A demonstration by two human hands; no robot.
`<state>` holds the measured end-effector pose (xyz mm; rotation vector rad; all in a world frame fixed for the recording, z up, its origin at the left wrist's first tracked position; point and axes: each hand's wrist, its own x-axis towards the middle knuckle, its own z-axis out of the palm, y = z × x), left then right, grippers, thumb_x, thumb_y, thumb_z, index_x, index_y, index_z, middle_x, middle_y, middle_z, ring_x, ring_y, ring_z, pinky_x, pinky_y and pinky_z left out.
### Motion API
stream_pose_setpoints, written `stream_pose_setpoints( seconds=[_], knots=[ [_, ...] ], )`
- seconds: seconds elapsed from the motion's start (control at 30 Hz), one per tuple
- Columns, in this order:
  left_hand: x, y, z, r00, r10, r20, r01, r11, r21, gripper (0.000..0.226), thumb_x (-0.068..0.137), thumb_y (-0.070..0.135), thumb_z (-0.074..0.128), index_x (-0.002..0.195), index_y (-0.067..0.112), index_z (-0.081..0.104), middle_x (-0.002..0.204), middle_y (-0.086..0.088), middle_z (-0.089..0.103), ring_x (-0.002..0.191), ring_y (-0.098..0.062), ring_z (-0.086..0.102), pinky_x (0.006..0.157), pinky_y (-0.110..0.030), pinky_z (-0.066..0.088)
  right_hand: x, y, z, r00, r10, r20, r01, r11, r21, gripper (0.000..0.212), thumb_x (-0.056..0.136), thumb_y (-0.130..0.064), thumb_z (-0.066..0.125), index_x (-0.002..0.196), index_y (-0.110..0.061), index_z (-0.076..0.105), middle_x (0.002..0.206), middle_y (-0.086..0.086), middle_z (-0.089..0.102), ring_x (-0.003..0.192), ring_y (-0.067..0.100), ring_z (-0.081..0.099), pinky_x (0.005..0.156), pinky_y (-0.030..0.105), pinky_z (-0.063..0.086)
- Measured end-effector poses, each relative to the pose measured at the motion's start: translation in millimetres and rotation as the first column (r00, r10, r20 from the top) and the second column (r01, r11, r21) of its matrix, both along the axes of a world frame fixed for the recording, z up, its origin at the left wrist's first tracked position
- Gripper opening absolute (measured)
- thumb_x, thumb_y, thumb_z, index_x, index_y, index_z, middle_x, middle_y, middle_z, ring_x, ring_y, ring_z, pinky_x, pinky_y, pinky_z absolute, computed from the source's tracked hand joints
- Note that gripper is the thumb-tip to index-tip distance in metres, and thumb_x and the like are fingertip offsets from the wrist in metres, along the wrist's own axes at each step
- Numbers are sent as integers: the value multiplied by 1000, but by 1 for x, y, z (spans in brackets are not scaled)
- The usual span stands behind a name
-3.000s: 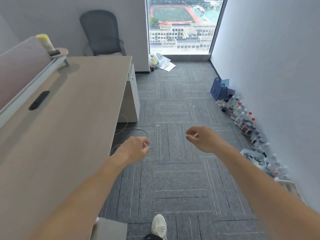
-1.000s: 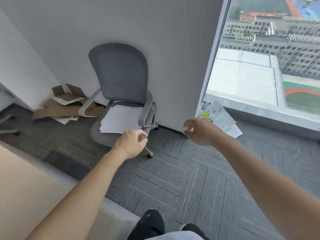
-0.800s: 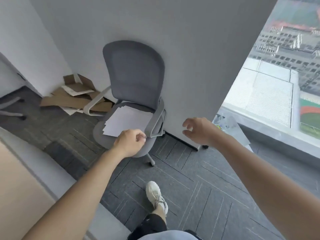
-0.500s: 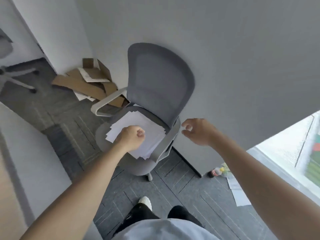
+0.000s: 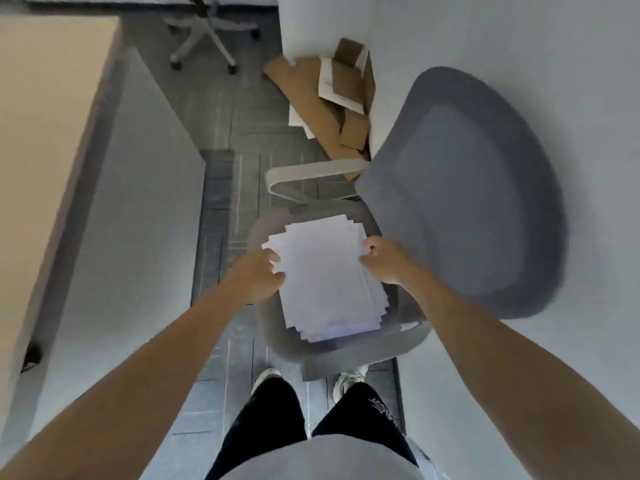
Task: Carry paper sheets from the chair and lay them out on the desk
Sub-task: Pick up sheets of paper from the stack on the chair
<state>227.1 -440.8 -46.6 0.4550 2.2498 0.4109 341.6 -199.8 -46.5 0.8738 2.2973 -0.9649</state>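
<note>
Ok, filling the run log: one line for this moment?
pickup | paper sheets on chair seat | left hand, right hand grip stack edges

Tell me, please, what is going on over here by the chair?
A person stands over the grey office chair and is picking up the loose stack of paper sheets on its seat. The left hand grips the stack's left edge and the right hand grips its right edge. The stack lies on the seat, not yet lifted. The desk where the sheets belong is off to the person's left.
</note>
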Motion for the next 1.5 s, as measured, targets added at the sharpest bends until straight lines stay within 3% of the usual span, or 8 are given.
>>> stream_pose_setpoints(
  seconds=[0.3, 0.5, 0.67, 0.97, 1.07, 1.17, 1.33, 1.5],
  knots=[
    [2, 48, -160, 919, 382, 99, -365, 917, -160, 57, 98, 35, 56, 146, 9, 41, 134, -14, 57, 129, -29, 49, 103, -36, 45, -38, 55, -168, 987, 8, 161, 4, 997, -75, 44, 97, -27, 45, 140, -18, 47, 138, 4, 53, 111, 25, 58, 78, 28, 44],
    [-1, 70, -263, 725, 668, 170, -636, 743, -206, 73, 97, 47, 55, 153, 8, 30, 154, -13, 38, 138, -32, 42, 105, -36, 37, -36, 70, -274, 981, -108, 164, 117, 992, -45, 23, 96, -33, 46, 86, -15, 54, 78, 6, 53, 78, 27, 54, 62, 29, 41],
    [4, 66, -308, 614, 770, 175, -740, 638, -214, 64, 96, 49, 52, 138, 2, 46, 132, -12, 54, 121, -35, 54, 94, -39, 42, -38, 59, -321, 963, -233, 133, 248, 963, -107, 25, 93, -38, 50, 78, -18, 47, 75, -1, 44, 72, 21, 47, 55, 27, 31],
    [14, 91, -318, 583, 792, 180, -780, 608, -148, 55, 95, 46, 56, 135, 9, 49, 125, -7, 58, 115, -30, 57, 91, -36, 45, -41, 55, -331, 890, -423, 168, 449, 877, -171, 30, 95, -34, 55, 71, -17, 48, 69, 2, 47, 62, 17, 46, 50, 24, 30],
    [7, 83, -320, 552, 817, 164, -812, 572, -115, 36, 94, 42, 56, 111, 10, 63, 100, -7, 68, 97, -30, 65, 78, -34, 50, -39, 57, -321, 834, -523, 176, 551, 795, -253, 44, 95, -33, 59, 104, 9, 60, 84, 20, 58, 76, 22, 49, 59, 26, 35],
    [7, 81, -317, 583, 801, 138, -797, 597, -96, 33, 92, 40, 60, 77, 11, 57, 71, -4, 57, 69, -25, 58, 61, -29, 43, -39, 52, -316, 826, -511, 238, 564, 763, -317, 34, 95, -36, 59, 98, -2, 62, 83, 9, 55, 76, 22, 53, 62, 27, 38],
    [2, 78, -308, 443, 813, 378, -841, 523, -139, 73, 66, 64, 70, 102, 1, 65, 86, -9, 63, 74, -27, 60, 64, -35, 51, -40, 38, -306, 904, -377, 199, 426, 830, -360, 16, 100, -27, 53, 105, -19, 66, 104, 0, 68, 92, 19, 64, 80, 30, 55],
    [2, 80, -279, 468, 776, 423, -812, 566, -140, 38, 96, 41, 59, 113, 8, 65, 110, -14, 70, 102, -33, 68, 93, -50, 55, -42, 38, -274, 926, -342, 157, 376, 848, -372, 14, 100, -17, 52, 100, -22, 65, 104, 2, 68, 97, 23, 65, 90, 36, 54]
  ],
)
